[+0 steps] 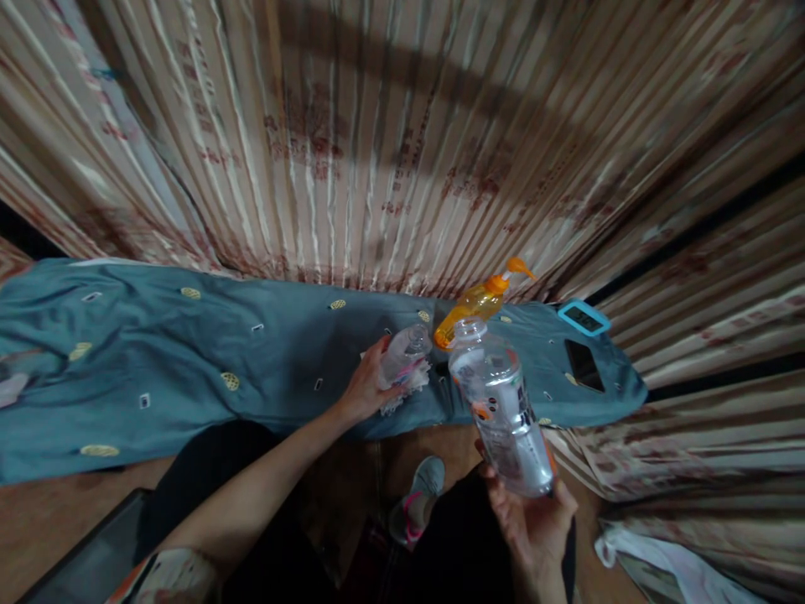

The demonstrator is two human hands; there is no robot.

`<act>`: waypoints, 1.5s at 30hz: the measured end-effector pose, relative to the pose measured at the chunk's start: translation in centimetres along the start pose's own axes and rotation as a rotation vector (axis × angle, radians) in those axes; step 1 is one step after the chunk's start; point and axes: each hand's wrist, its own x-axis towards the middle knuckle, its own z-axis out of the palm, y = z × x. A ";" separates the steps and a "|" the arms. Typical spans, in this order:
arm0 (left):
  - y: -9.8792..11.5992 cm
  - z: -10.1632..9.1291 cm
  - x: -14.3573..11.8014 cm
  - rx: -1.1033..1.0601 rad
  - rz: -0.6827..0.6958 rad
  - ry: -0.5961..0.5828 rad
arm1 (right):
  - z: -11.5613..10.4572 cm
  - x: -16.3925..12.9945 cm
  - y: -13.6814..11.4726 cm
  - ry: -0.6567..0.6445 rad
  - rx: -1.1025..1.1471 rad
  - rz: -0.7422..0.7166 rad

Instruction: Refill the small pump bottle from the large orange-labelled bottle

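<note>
My left hand (371,382) is closed around a small clear plastic bottle (403,356), which tilts to the right over the cloth-covered surface. A crumpled white tissue (402,394) shows just below that bottle; whether my fingers press on it I cannot tell. In my right hand (528,516) is a larger clear plastic bottle (503,411) with a label, gripped near its base. Its uncapped mouth points up and to the left. Behind it stands an orange pump bottle (475,306), partly hidden by the larger bottle's neck.
A blue-green patterned cloth (283,361) covers the long narrow surface. On its right end lie a blue-framed digital clock (584,318) and a dark phone (584,365). Pleated curtains (352,151) hang along the back and right. A white plastic bag (667,558) is at lower right.
</note>
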 end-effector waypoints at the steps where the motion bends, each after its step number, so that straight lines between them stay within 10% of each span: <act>1: 0.1 0.0 0.0 0.003 -0.004 0.004 | 0.3 0.0 0.0 0.003 -0.010 -0.010; 45: 0.4 0.0 0.2 0.140 -0.045 -0.055 | 1.2 -0.2 -4.3 0.001 -0.304 -0.197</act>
